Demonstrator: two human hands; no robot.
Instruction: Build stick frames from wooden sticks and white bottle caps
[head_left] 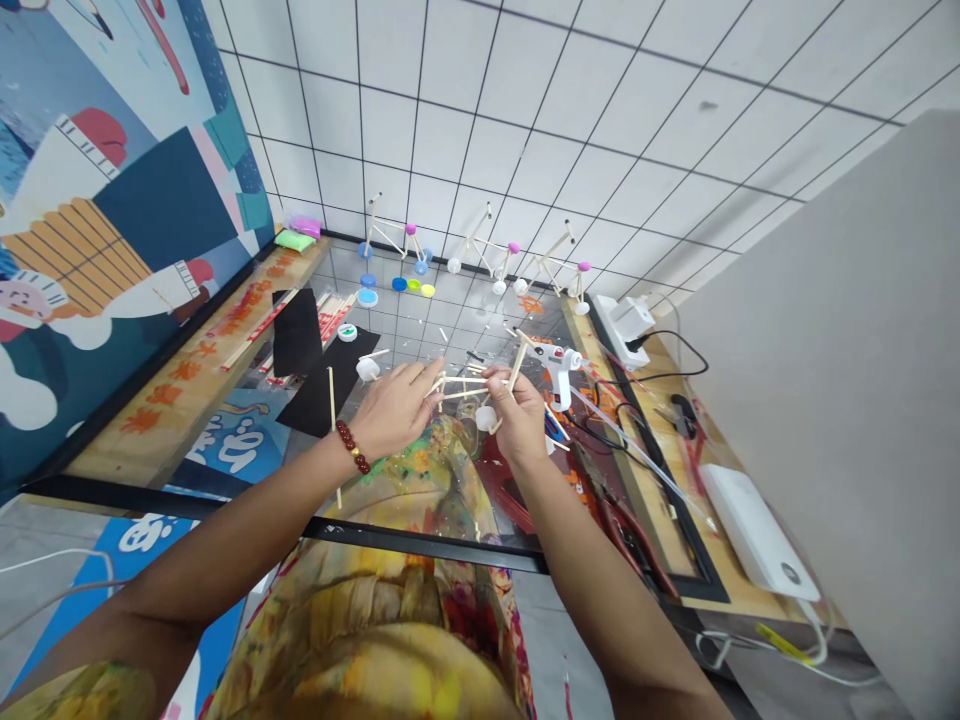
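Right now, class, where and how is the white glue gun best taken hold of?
Probably take the glue gun by its handle, coming from the near right. The handle juts toward the person, while the nozzle end seems to point left, close to the right hand and its stick frame.

I can't make out any actual wording here. Large orange characters run along the wooden board [176,385] to the left of my left hand [394,408]. Red print marks the paper strips [330,322] beyond it. Both are too skewed and small to read.
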